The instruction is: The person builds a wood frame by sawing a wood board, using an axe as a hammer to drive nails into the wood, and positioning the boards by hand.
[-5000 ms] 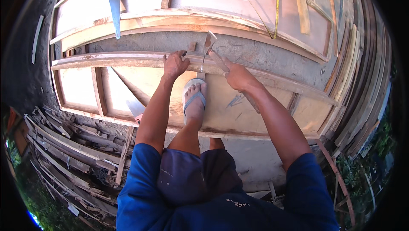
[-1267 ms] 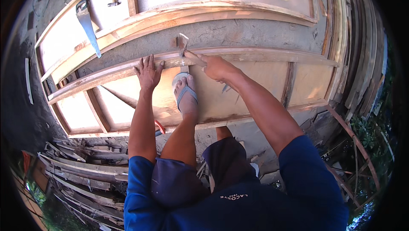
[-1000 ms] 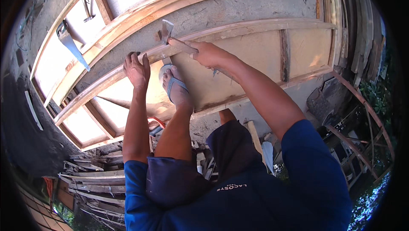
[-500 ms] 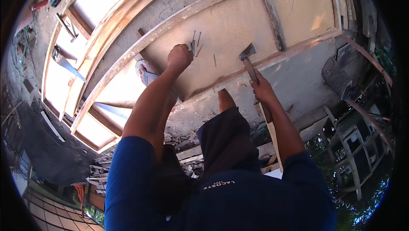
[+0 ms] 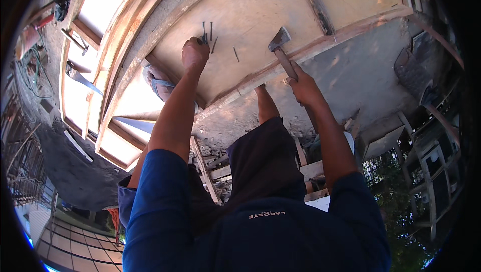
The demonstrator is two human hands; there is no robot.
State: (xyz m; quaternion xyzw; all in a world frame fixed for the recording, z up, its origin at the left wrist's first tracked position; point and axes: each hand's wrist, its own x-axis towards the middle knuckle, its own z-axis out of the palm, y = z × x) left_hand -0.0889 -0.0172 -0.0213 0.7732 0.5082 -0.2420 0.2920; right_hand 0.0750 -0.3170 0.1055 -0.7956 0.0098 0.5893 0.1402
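Note:
My left hand point(image 5: 195, 54) is closed at the upper ends of a small group of nails on a pale plywood panel point(image 5: 250, 16). Dark nail shanks show at its fingertips; how many it grips is hidden. Beside it lie a straight nail point(image 5: 211, 31), a slanted nail point(image 5: 214, 45) and, farther right, a single nail point(image 5: 236, 53). My right hand point(image 5: 304, 89) is wrapped around the wooden handle of a hatchet point(image 5: 285, 61). Its metal head point(image 5: 279, 38) hangs over the panel near the framed edge.
Wooden strips frame the panel, with a curved rail point(image 5: 165, 26) along the left. My sandalled foot point(image 5: 159, 84) rests by a cross-strip. A handsaw point(image 5: 80, 77) and a hammer point(image 5: 75, 40) lie left. A shovel point(image 5: 415, 74) stands right; wood scraps litter the ground below.
The whole view has shifted, so the panel and nails sit higher and farther left. My left hand stays at the nails, and my right hand keeps its hold on the hatchet.

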